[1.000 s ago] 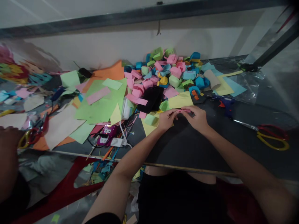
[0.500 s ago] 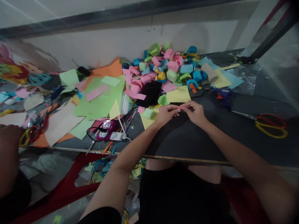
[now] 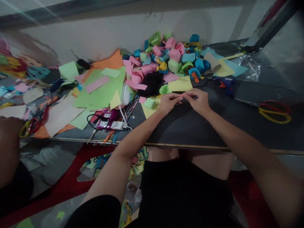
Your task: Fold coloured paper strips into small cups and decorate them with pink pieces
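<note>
My left hand (image 3: pixel 169 102) and my right hand (image 3: pixel 197 99) meet over the dark table, fingertips pinched together. Between them shows a tiny bit of pink paper (image 3: pixel 181 95); most of it is hidden by the fingers. Just beyond lies a yellow paper sheet (image 3: pixel 180 84), with a small green folded paper piece (image 3: pixel 164 89) at its left. A pale green paper piece (image 3: pixel 150 103) rests left of my left hand. Behind the hands rises a heap of folded paper pieces (image 3: pixel 174 55) in pink, blue, green and yellow.
Scissors with red and yellow handles (image 3: pixel 274 112) and a blue glue gun (image 3: pixel 228 85) lie to the right. Leftward are a purple power strip (image 3: pixel 106 119), green sheets (image 3: pixel 102 95) and more scissors (image 3: pixel 35 125) beside another person's hand (image 3: pixel 9 133). The table's front edge (image 3: pixel 190 146) crosses below my forearms.
The view has tilted down, so the table and its contents sit higher in the picture. Both hands stay together, still pinching the pink paper, with the fingers slightly shifted.
</note>
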A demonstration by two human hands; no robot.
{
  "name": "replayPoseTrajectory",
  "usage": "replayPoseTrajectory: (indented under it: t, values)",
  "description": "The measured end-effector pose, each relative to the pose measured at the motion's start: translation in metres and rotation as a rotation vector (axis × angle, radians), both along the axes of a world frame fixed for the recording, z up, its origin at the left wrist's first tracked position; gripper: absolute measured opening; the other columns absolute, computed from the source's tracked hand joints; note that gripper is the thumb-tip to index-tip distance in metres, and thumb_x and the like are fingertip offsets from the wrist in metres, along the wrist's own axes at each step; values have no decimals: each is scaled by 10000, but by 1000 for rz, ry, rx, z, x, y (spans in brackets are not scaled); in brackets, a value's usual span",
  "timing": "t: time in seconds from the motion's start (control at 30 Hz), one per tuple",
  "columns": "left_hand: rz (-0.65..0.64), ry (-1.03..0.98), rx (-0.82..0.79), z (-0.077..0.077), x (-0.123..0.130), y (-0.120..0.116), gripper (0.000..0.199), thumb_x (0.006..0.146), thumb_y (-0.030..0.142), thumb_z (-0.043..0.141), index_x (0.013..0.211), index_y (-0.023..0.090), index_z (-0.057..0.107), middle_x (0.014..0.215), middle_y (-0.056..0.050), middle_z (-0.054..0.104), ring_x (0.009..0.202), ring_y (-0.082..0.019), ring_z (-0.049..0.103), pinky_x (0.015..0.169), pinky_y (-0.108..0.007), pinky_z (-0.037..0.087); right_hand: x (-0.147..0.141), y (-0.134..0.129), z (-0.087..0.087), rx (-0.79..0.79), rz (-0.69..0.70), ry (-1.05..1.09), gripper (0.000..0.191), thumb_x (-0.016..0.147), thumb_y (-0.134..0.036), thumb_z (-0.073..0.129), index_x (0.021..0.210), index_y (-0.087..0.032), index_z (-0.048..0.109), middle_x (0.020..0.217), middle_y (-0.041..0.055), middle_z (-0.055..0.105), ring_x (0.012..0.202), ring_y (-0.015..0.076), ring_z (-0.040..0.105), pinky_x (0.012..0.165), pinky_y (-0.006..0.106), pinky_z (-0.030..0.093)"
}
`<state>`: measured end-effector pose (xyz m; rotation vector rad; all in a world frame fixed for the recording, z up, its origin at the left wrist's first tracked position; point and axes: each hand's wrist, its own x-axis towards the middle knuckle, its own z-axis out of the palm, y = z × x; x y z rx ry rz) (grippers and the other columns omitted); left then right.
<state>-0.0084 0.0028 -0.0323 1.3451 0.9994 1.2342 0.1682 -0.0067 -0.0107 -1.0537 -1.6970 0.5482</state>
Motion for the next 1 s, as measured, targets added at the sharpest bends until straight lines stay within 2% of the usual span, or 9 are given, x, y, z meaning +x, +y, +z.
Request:
replayPoseTrajectory:
  t: [0.23,0.33,0.47,0.63,0.73,0.87,1.0]
  values:
    - [-22,85,78,5,1,-2,258,818,400,811,872,155,750,750,-30,727,625,-100,641,578,-226,499,3,3,-1,74,-6,-25,175,870,-377,729,790,-230,782,783,53,743,723,203,646,710,369,513]
    - [-6,138,106,6,1,-1,239,850,396,788,859,164,735,696,-20,699,587,-101,621,552,-228,471,3,5,-2,48,3,-31,150,861,-356,740,788,-232,783,790,48,744,730,201,649,722,367,514]
    - [-1,166,110,9,0,0,174,904,327,741,825,176,708,657,-13,683,581,-109,623,592,-247,490,1,4,-1,9,24,-14,187,865,-404,749,789,-237,786,785,46,751,719,191,652,724,361,522]
    - [-49,84,78,12,3,0,184,935,305,711,820,168,671,647,-10,672,609,-109,646,665,-261,535,1,7,-2,-30,36,17,295,836,-516,761,770,-230,787,780,52,768,683,185,651,693,352,530]
    - [-57,78,87,10,4,2,176,926,315,721,846,165,675,663,-3,673,607,-97,642,644,-237,520,4,10,-5,-52,21,33,305,820,-518,774,778,-216,785,767,55,762,670,182,651,668,341,525]
    - [-73,110,155,3,1,6,222,837,349,812,862,171,681,757,-4,700,602,-83,632,587,-214,485,6,12,-8,-18,-14,5,230,830,-431,778,815,-202,787,790,60,754,719,193,667,694,344,529]
    - [-60,152,214,-5,-3,9,280,888,459,743,884,182,706,644,9,655,520,-87,585,513,-218,442,3,7,-7,6,-27,-18,186,848,-397,768,818,-215,792,785,57,748,723,193,664,704,355,531]
